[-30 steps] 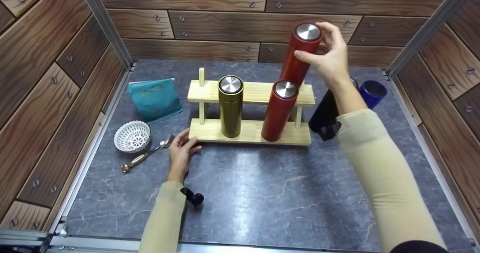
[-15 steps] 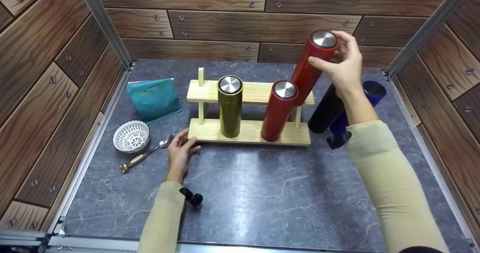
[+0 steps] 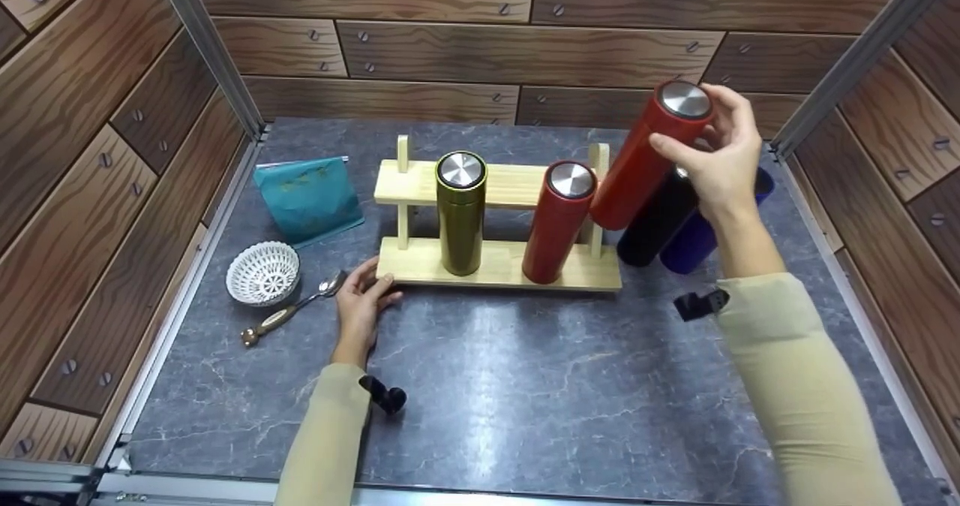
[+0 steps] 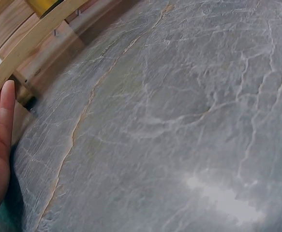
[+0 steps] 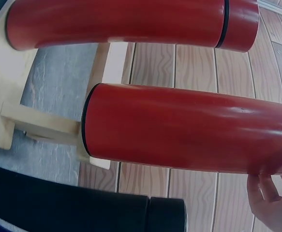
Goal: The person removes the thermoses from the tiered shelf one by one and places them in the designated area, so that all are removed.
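Observation:
My right hand (image 3: 724, 157) holds a red thermos flask (image 3: 649, 157) near its steel-topped lid, thumb on one side and fingers on the other. The flask hangs tilted in the air by the right end of a two-tier wooden rack (image 3: 405, 262). In the right wrist view, the held flask's base shows beside the rack's upper shelf; whether they touch, I cannot tell. My left hand (image 3: 360, 307) grips the lower shelf's front left corner, thumb on top. On that lower shelf stand an olive-gold flask (image 3: 461, 224) and a second red flask (image 3: 553, 228).
Right of the rack are a black flask (image 3: 652, 228) and a blue flask (image 3: 688, 243), partly behind my right hand and the held flask. On the left lie a teal pouch (image 3: 311, 198), a white woven-look bowl (image 3: 262, 273) and a spoon (image 3: 281, 317). Panelled walls enclose the table (image 3: 480, 401).
My right hand has carried the red flask from above the rack's upper shelf rightward and nearer to me, past the shelf's end. The left hand stays at the rack's corner.

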A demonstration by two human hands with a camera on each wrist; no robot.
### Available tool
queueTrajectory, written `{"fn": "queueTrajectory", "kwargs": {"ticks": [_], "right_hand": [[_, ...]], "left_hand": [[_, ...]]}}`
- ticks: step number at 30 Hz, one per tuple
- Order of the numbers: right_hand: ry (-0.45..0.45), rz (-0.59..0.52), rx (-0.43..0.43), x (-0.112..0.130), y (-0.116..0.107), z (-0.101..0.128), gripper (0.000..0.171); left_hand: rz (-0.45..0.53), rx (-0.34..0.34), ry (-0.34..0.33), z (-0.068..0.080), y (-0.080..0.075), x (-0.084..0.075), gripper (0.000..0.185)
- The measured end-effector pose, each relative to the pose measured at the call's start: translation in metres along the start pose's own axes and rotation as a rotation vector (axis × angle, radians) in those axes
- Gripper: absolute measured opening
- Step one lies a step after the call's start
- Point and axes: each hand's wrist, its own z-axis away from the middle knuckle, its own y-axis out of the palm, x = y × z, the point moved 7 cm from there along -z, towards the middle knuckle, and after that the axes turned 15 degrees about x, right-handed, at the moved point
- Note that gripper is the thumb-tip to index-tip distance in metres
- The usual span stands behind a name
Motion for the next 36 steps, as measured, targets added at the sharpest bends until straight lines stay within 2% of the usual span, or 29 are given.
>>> {"fn": "queueTrajectory", "kwargs": {"ticks": [8, 14, 20, 31, 36], "right_hand": [[-0.040, 0.038, -0.039, 0.015, -0.009, 0.025, 0.068], [-0.070, 0.003, -0.088, 0.027, -0.013, 0.043, 0.069], [-0.094, 0.007, -0.089, 0.033, -0.021, 0.057, 0.069], [-0.095, 0.047, -0.136, 0.028, -0.042, 0.084, 0.067], [-0.083, 0.065, -0.176, 0.022, -0.059, 0.095, 0.068]], "left_hand": [[-0.022, -0.001, -0.013, -0.001, -0.001, 0.000, 0.046], [-0.018, 0.002, -0.006, -0.001, -0.002, -0.001, 0.045], [0.002, 0.008, 0.013, -0.001, -0.003, -0.001, 0.045], [-0.026, -0.008, -0.012, -0.001, -0.003, 0.000, 0.045], [-0.024, -0.003, -0.012, 0.000, -0.002, 0.001, 0.045]]}}
